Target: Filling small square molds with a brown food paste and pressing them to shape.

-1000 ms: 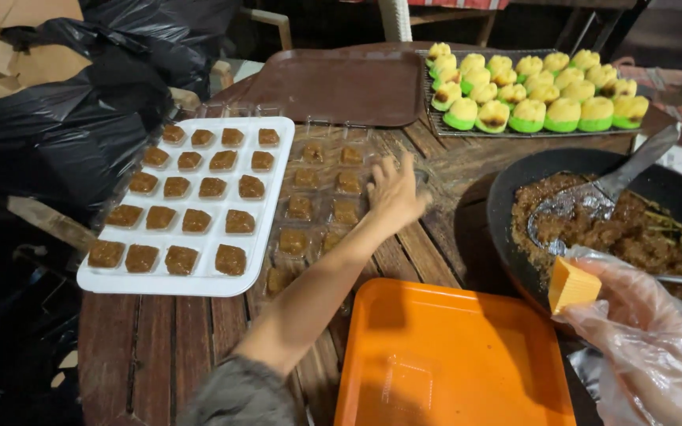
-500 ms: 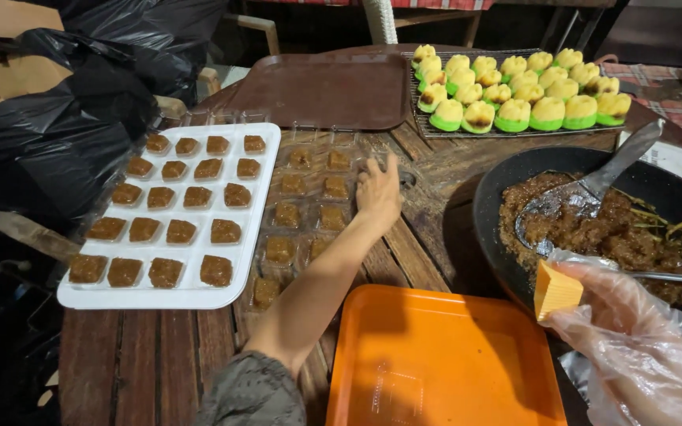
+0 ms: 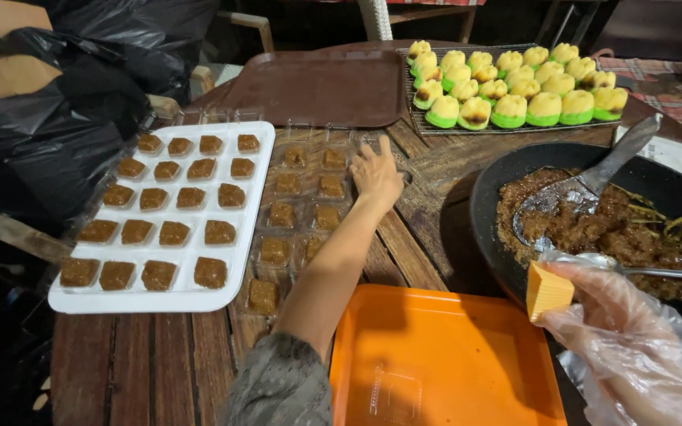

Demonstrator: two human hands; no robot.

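- Head view: a dark wooden slatted bench (image 3: 159, 355) outdoors at night, with black plastic bags (image 3: 57, 118) heaped at its left edge.
- The left hand (image 3: 375, 175) lies flat, fingers spread apart and clamped on nothing, resting on the right side of a clear plastic tray (image 3: 297, 217) of brown squares; that tray sits mid-bench, just beside a white tray.
- The clear tray is see-through with square pockets; nine brown pieces show in it, and the arm may hide more.
- The white tray (image 3: 171, 298) to its left holds sixteen brown square cakes, four rows of four.
- The right hand (image 3: 617, 315), in a loose clear plastic glove, has its grip closed on one small orange-yellow block (image 3: 548, 290), held over the rim of a black pan (image 3: 491, 229).
- The pan holds brown crumbly filling with a metal spoon (image 3: 586, 185) lying in it.
- One orange tray (image 3: 436, 363) sits nearest the person, one brown tray (image 3: 325, 83) farther back.
- A wire rack (image 3: 451, 128) at the far right carries about seventeen yellow-and-green cakes (image 3: 515, 83).
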